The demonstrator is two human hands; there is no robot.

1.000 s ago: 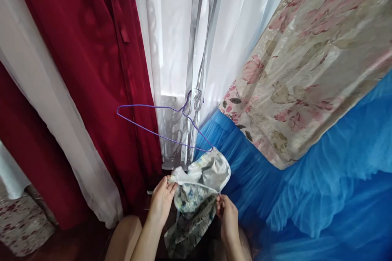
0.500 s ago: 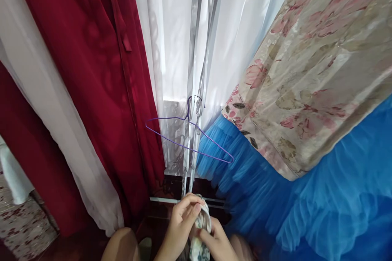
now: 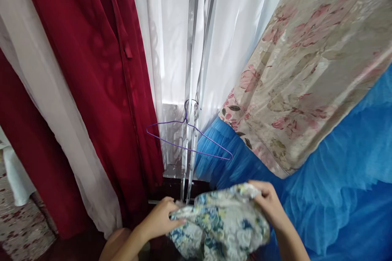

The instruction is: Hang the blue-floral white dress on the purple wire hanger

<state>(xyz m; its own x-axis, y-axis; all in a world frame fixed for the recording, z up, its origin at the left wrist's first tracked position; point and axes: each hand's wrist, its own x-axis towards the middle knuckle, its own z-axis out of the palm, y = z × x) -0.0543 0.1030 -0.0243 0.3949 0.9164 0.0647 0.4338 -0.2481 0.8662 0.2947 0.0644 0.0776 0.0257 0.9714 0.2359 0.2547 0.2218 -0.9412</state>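
Observation:
A white floral garment [image 3: 226, 222] with blue, green and yellow print is stretched between my hands at the bottom of the head view. My left hand [image 3: 163, 217] pinches its left edge, thumb on top. On the other side, my right hand [image 3: 267, 200] grips its upper right corner. The cloth is slightly blurred, and its lower part runs out of view, so I cannot tell what kind of garment it is. Above it a purple wire hanger [image 3: 190, 149] hangs bare by its hook on a metal stand [image 3: 191, 69].
Dark red cloth [image 3: 101, 81] and pale cloth [image 3: 61, 102] hang on the left. A beige floral dress [image 3: 300, 81] and blue tulle [image 3: 333, 195] hang on the right. White curtains [image 3: 174, 36] are behind the stand. My knee [image 3: 114, 242] shows at the bottom left.
My hands have moved apart, the left to the left and the right to the right and up. The bunched floral garment has spread open between them.

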